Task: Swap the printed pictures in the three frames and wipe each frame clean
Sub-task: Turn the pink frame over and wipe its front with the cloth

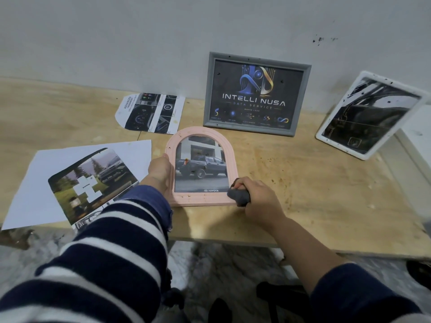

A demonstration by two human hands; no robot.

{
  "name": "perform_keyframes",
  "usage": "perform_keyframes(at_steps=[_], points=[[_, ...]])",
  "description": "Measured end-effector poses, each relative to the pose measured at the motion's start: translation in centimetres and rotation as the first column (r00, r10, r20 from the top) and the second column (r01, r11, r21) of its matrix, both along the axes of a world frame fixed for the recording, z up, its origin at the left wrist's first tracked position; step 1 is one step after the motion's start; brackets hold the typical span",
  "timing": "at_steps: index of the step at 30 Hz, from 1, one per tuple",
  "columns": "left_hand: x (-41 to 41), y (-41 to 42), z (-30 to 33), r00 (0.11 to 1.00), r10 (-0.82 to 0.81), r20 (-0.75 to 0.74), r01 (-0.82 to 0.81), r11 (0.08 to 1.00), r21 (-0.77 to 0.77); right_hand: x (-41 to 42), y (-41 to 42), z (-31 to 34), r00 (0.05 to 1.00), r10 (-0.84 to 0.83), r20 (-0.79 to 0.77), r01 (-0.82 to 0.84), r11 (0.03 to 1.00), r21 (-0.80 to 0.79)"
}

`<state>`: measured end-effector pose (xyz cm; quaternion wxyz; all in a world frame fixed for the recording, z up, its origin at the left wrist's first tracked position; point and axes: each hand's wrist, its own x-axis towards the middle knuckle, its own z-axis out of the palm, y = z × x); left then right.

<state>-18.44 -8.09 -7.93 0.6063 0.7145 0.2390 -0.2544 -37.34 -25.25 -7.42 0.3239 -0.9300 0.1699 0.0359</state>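
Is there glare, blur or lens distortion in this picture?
Head view: wide-angle bending tilts the white frame at the right edge and curves the table; the near striped sleeve looks soft; the pink arched frame shows no strong glare.

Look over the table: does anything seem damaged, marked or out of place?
Yes. The print on the left has a cross-shaped hole cut from its middle. Dark specks dot the grey frame and the white frame. The wall also carries dark marks.
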Motion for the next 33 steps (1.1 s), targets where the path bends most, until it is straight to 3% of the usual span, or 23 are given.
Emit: perform_keyframes(at_steps=[4, 8, 14, 20, 26, 33], points=[[-1.1, -0.1, 0.0, 1.0, 0.027, 0.003, -0.027, 0.999, -0.035, -0.4, -0.8, 3.2, 0.983, -0.142, -0.119, 0.17, 0.949, 0.267], [-1.8, 0.0, -0.4, 0.994, 0.105, 0.023, -0.103, 0.991, -0.081, 0.1, -2.3, 4.4, 0.878, -0.478, 0.019, 0.413, 0.777, 0.476], [-2.6, 0.6, -2.1, 0.981, 0.138, -0.136, -0.164, 0.964, -0.21, 2.4, -4.7, 3.0, 0.896, -0.439, 0.068, 0.428, 0.894, 0.136], [-2.7, 1.2, -2.9, 0.999, 0.044, 0.015, -0.04, 0.977, -0.208, 4.2, -2.8, 1.4, 0.986, -0.163, 0.038, 0.167, 0.978, -0.122], [-2.6, 0.9, -3.0, 0.996, 0.092, -0.02, -0.094, 0.961, -0.26, 3.6, -1.5, -0.6, 0.997, -0.052, -0.049, 0.024, 0.891, -0.454], [-2.7, 0.7, -3.3, 0.992, 0.129, -0.011, -0.127, 0.957, -0.261, 2.6, 2.5, -1.0, 0.989, 0.099, -0.114, -0.142, 0.865, -0.481]])
